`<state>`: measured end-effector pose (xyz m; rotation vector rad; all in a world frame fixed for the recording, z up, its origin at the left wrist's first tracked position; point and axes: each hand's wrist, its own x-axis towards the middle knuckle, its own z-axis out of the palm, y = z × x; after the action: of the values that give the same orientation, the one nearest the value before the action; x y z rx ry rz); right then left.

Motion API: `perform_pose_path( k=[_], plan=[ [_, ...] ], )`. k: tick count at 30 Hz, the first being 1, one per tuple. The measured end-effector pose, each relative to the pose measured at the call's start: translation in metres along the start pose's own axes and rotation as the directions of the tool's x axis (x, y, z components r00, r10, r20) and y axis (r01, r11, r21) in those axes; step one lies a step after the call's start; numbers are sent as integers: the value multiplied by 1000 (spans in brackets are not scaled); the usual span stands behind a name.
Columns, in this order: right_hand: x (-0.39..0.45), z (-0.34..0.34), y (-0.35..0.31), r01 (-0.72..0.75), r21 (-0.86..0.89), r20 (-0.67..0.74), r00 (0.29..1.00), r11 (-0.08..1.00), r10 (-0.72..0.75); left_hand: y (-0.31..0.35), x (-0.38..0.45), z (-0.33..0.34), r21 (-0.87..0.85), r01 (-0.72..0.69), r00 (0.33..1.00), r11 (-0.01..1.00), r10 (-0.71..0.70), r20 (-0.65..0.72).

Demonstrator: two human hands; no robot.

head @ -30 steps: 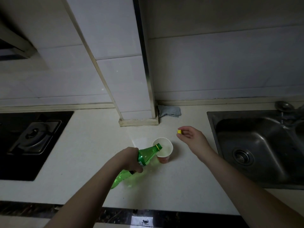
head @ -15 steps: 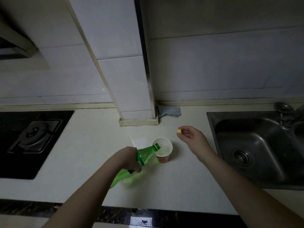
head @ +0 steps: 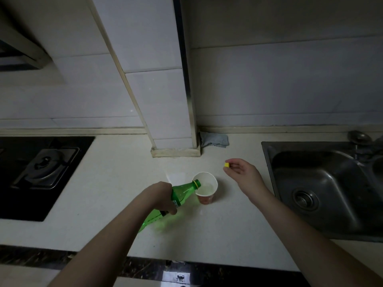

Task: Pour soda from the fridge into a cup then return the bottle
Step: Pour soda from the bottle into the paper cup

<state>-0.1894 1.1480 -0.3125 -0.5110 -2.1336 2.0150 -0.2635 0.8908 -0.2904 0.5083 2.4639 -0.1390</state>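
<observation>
While the left hand (head: 160, 195) grip wraps the tilted green soda bottle (head: 178, 196) over the paper cup (head: 205, 190), overfilling or nudging the light cup could spill onto the counter (head: 107, 183); the right hand (head: 243, 172) pinches the yellow cap (head: 227, 164).

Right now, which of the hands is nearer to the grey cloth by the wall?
Right. The right hand, pinching the yellow cap, hovers just in front of the grey cloth. The left hand sits farther forward and left, tilting the green bottle.
</observation>
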Motion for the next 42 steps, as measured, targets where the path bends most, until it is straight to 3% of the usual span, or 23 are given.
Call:
perform_pose_path(
  k=[42],
  plan=[
    [4,-1,5,-20,24,13,1000,1000,20,7,0,-6,52,-12,1000,999,11,16]
  ],
)
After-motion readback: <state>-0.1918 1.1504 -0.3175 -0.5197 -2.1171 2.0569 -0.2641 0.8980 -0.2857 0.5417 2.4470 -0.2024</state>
